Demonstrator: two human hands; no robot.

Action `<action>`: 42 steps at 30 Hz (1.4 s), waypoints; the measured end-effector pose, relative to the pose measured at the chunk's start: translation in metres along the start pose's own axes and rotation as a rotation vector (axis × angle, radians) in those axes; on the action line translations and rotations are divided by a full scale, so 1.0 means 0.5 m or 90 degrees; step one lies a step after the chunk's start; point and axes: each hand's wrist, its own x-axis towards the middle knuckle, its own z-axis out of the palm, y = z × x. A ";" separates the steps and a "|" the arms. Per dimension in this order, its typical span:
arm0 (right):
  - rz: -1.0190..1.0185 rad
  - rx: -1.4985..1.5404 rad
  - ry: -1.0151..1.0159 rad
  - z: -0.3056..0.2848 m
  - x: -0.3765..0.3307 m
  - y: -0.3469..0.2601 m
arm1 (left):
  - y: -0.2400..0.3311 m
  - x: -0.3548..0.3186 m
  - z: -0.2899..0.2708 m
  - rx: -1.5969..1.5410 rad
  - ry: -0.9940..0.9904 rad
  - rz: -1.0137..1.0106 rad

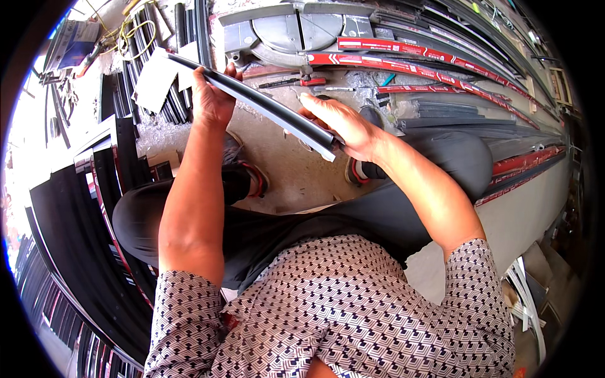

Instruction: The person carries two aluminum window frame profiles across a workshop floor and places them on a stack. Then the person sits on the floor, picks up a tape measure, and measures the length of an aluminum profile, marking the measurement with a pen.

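I hold a long dark metal profile strip slantwise above my knees, from upper left down to the right. My left hand grips its upper part from below. My right hand closes around its lower end, where the cut face shows pale. I sit with dark trousers and sandalled feet on a concrete floor. A mitre saw base stands just beyond the strip.
Stacks of black profiles lie at my left. Long black and red-wrapped strips run off to the right. A red-handled tool lies by the saw. Yellow cable and scraps lie at the far left; white offcuts at lower right.
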 end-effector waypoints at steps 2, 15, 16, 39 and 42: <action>-0.023 0.000 0.012 -0.007 0.012 0.018 | 0.004 0.001 0.000 0.012 -0.011 -0.018; 0.002 -0.120 -0.034 0.004 -0.001 -0.001 | 0.010 0.012 -0.022 0.088 -0.001 0.012; 0.005 -0.121 -0.032 0.006 -0.006 -0.004 | 0.002 -0.002 -0.004 0.102 0.021 0.028; 0.038 -0.260 0.003 0.057 0.005 0.035 | -0.022 -0.038 0.038 0.135 0.032 0.127; 0.031 -0.301 0.022 0.062 0.004 0.041 | -0.024 -0.030 0.023 0.083 -0.016 0.095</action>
